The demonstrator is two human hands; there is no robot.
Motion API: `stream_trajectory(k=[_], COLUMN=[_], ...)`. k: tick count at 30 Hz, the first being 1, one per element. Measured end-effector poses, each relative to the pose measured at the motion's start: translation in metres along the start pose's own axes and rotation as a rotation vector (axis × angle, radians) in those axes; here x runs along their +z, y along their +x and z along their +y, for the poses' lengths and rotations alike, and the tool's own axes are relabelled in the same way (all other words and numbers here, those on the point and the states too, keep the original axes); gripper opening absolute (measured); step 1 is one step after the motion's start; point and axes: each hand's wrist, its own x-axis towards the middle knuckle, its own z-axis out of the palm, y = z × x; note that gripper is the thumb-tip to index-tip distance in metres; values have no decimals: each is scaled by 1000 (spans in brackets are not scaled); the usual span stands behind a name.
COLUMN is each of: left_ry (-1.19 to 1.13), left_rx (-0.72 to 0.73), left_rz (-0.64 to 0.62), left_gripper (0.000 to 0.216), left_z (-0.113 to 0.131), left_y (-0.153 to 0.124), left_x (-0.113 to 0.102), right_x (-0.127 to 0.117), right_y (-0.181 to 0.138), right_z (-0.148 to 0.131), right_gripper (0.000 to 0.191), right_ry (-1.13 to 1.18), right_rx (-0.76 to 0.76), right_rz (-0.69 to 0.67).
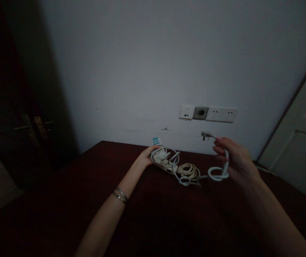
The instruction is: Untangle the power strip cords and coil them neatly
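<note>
A white power strip (164, 163) lies on the dark red table (94, 192) near the wall, with its cord wound around it. My left hand (148, 157) grips the strip's far end. My right hand (233, 159) is closed around the white cable (218, 174), which loops below my fingers. The cable's plug (206, 135) sticks out to the left of my right fingertips, in the air just below the wall sockets. A coil of beige cord (187, 170) rests on the table between my hands.
A row of wall sockets (208, 113) is set in the white wall above the table. A dark door with a brass handle (32, 130) stands at the left. A white door (305, 135) is at the right.
</note>
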Motion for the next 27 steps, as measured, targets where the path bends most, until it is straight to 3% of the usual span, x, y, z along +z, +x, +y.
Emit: stream_trajectory(k=[4,9,13,16,20,24,27], left_ry=[-81,-106,-111,-91,-48,39,113], left_rx=[42,73,109,132,158,297,388], left_rz=[-20,-10,11,22,-19,-48,-67], left_gripper=[14,15,15,15,18,25,32], left_z=[2,5,9,10,9,5,2], left_y=[0,-5,-10,-15,-20,-25,-28], left_x=[-2,5,11,16,23,30,34], right_x=[-4,6,10,9,9,10,14], right_y=[0,-9,-13,-12,-9,-7,-7], right_z=[5,16,19,22,29,36,39], right_gripper=[26,38,36,33,37,39,34], right_ry=[13,-100,-122,-175,-433,-604,-583], right_rx=[268,340,390,370,283,208,160], right_rz=[-220,-318,-352,-358,-339,-439,-467])
